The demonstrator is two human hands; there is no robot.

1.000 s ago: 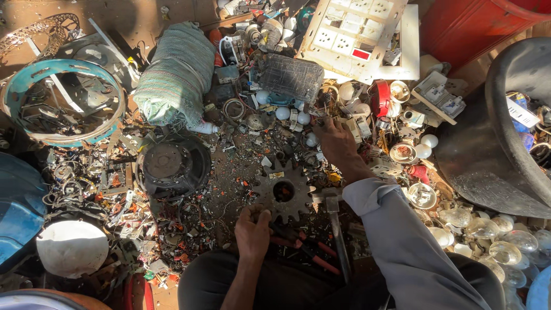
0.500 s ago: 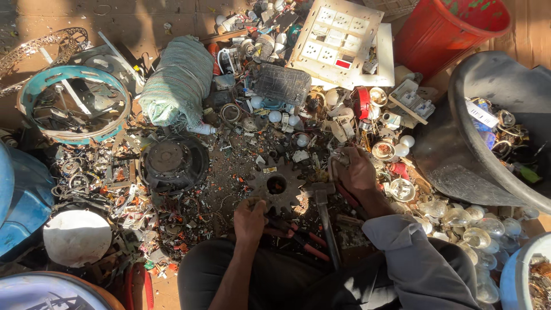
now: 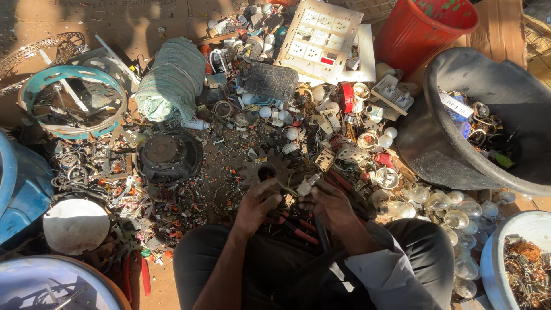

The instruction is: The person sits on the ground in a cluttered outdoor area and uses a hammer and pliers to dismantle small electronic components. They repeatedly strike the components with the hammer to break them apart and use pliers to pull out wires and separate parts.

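My right hand [image 3: 328, 205] grips a small pale electrical fitting [image 3: 305, 185] just above my lap. My left hand [image 3: 259, 205] is closed beside it, pinching the thin wire [image 3: 288, 188] that loops off the fitting. Both hands meet over a dark toothed gear [image 3: 265, 167] lying flat on the ground just beyond my fingers. Red-handled pliers [image 3: 299, 231] lie under my hands near my knees. The fitting's details are too small to make out.
Scrap covers the ground: a white switch board [image 3: 318, 35], a red bucket [image 3: 426, 30], a black tub [image 3: 442, 150] of parts, glass bulbs [image 3: 439, 204], a cloth-wrapped bundle [image 3: 172, 80], a round black motor part [image 3: 169, 156], a blue ring frame [image 3: 72, 73] and a white bowl [image 3: 74, 225].
My right hand drew back from the scrap pile with the small fitting. My left hand rose off the gear's edge to meet it. The view tilted slightly.
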